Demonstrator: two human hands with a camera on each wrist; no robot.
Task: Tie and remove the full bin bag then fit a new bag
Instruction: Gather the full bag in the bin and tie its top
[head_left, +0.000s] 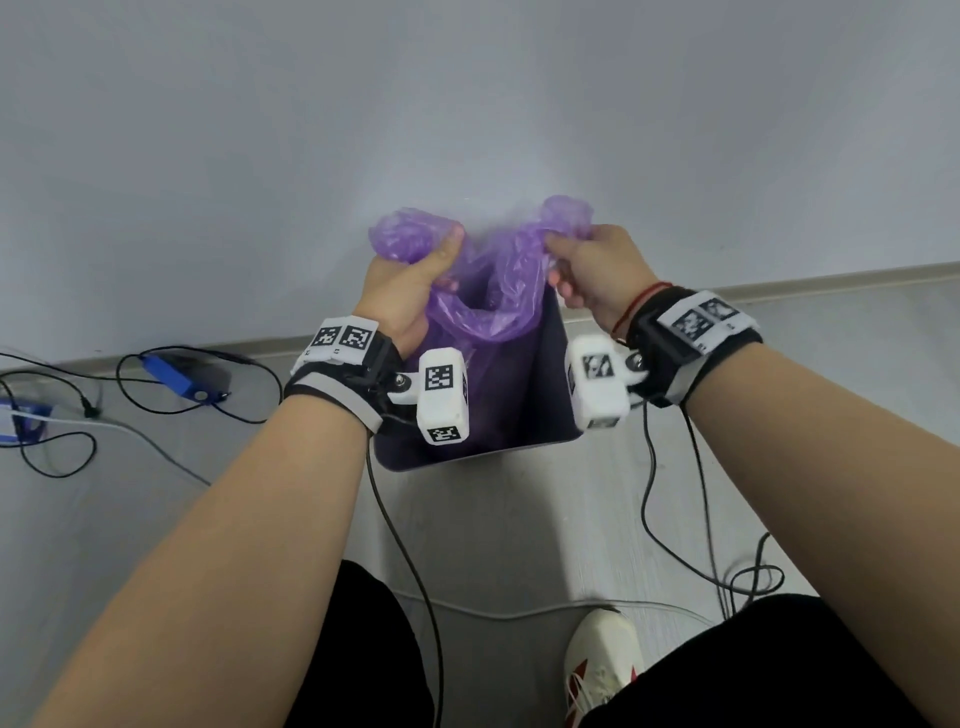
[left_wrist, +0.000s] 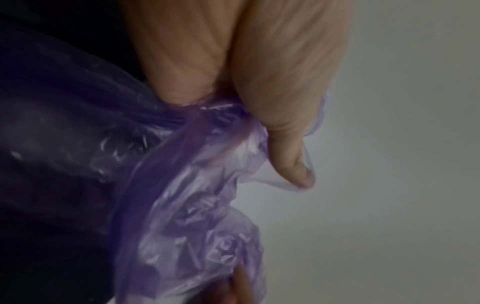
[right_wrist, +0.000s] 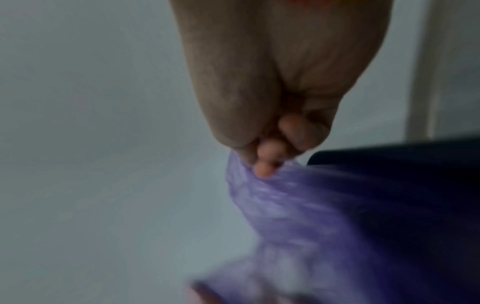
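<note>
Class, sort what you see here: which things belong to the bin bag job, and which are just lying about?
Part of the job: purple bag, dark bin, left hand and right hand gripping the bag's top.

Lying about: blue device, black cables, white shoe.

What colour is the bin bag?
The bin bag is see-through purple, clearest in the head view.

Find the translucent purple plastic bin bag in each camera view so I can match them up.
Head: translucent purple plastic bin bag sits centre, rising out of the dark square bin.
Left wrist: it fills the lower left and centre, under the left hand.
Right wrist: lower right, under the right hand.
Shared landmark: the dark bin.
</note>
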